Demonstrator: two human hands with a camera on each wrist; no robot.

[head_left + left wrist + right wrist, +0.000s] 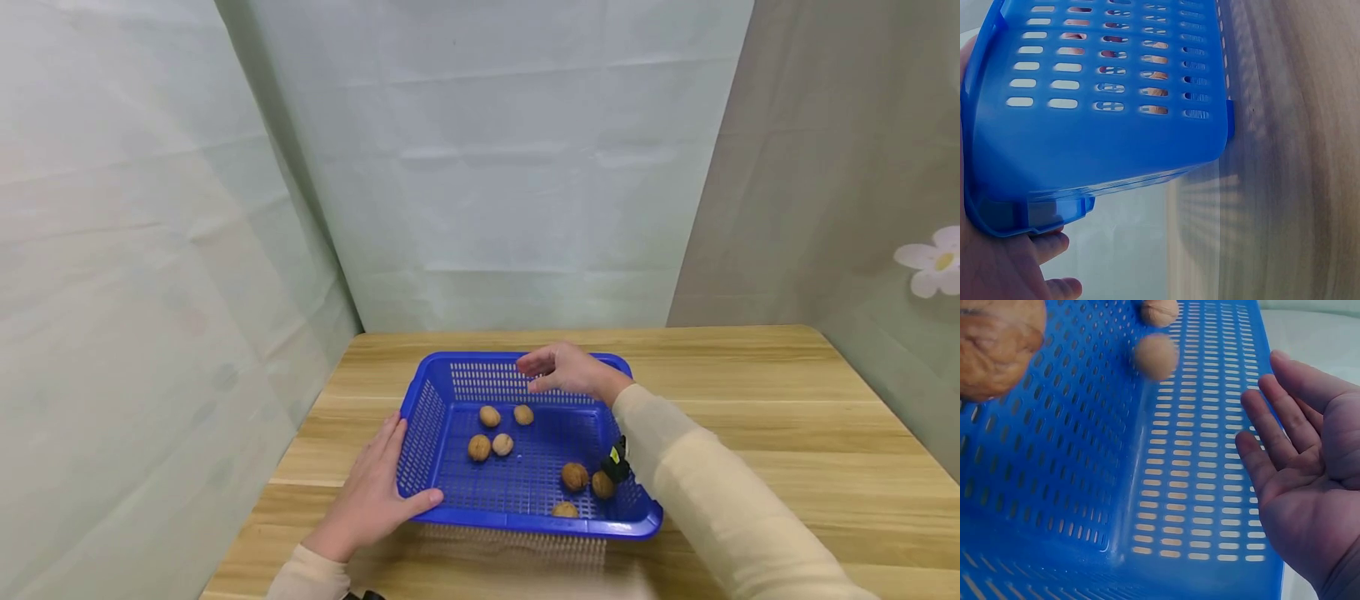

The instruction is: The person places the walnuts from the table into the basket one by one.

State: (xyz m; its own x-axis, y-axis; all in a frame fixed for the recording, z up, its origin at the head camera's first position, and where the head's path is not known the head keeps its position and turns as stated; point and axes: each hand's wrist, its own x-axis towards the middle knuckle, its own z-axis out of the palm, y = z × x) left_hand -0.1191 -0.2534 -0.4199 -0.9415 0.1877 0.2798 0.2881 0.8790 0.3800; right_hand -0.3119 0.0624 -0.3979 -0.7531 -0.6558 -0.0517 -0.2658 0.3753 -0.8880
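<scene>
Several brown walnuts (479, 448) lie in a blue plastic basket (517, 522) with slotted walls. My left hand (372, 492) rests on the basket's left rim, its fingers extended along the side and its thumb over the near left corner. In the left wrist view, two fingertips (1052, 246) show past the rim. Over the far right part of the basket is my right hand (568, 369), fingers loosely bent, with nothing in the palm. One walnut (1157, 357) looks blurred in the right wrist view, near the far wall; a larger walnut (999, 347) is close to the camera.
The basket stands on a light wooden table (780, 433), whose surface extends to its right. Pale curtains (510, 167) hang behind and to the left. A black wrist camera (617, 462) on the right sleeve covers part of the basket's right side.
</scene>
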